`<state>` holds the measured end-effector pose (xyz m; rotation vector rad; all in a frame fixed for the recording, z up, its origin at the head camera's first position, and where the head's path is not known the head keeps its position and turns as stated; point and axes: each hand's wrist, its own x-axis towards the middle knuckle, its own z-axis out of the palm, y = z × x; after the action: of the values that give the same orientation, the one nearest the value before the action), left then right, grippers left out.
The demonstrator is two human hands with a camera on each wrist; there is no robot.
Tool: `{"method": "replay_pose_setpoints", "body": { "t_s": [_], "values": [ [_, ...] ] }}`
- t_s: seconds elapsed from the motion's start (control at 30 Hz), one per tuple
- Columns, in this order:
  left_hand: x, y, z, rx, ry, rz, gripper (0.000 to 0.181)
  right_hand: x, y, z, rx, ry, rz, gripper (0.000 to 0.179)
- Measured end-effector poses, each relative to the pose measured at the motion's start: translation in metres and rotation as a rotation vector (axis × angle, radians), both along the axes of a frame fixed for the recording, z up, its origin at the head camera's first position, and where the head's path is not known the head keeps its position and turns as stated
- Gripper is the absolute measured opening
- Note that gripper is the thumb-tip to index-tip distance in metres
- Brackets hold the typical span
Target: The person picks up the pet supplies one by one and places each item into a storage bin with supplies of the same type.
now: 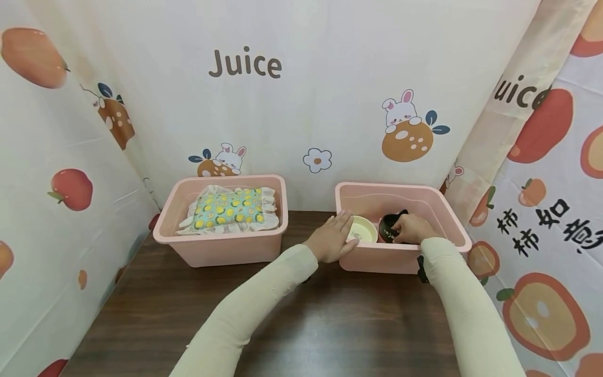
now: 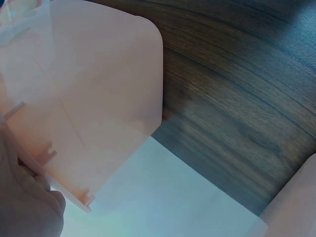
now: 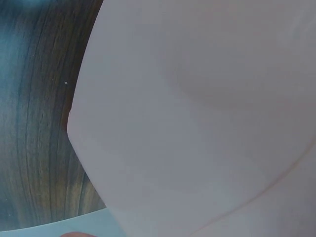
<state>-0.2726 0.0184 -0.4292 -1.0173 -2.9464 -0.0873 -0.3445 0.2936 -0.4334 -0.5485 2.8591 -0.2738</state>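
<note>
Inside the right pink bin (image 1: 377,256) lie a pale yellow round bowl (image 1: 364,230) and a black bowl (image 1: 389,222) with white lettering, side by side. My right hand (image 1: 413,229) reaches over the front rim and pinches the black bowl's near right edge, its fingertips partly hidden. At the bin's front left corner rests my left hand (image 1: 331,236), its fingers laid fairly straight over the rim beside the yellow bowl. In the left wrist view, that hand (image 2: 29,197) touches the bin's rim from outside. The right wrist view is mostly filled by the bin's wall (image 3: 187,123).
Left of my hands stands another pink bin (image 1: 226,250) holding a lemon-print cushion (image 1: 229,208) with white ruffles. Both bins stand on a dark wooden table (image 1: 301,319), against a fruit-and-rabbit printed curtain (image 1: 301,115). Similar printed cloth hangs on both sides.
</note>
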Motion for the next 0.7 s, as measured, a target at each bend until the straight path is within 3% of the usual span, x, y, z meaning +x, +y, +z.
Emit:
{"method": "replay_pose_setpoints", "body": {
  "t_s": [0.7],
  "values": [
    [-0.0035,-0.0003,-0.0034,-0.007,0.005,-0.001,0.070,-0.0059,0.0013,-0.0072,0.001,-0.074,0.026,0.014]
  ]
}}
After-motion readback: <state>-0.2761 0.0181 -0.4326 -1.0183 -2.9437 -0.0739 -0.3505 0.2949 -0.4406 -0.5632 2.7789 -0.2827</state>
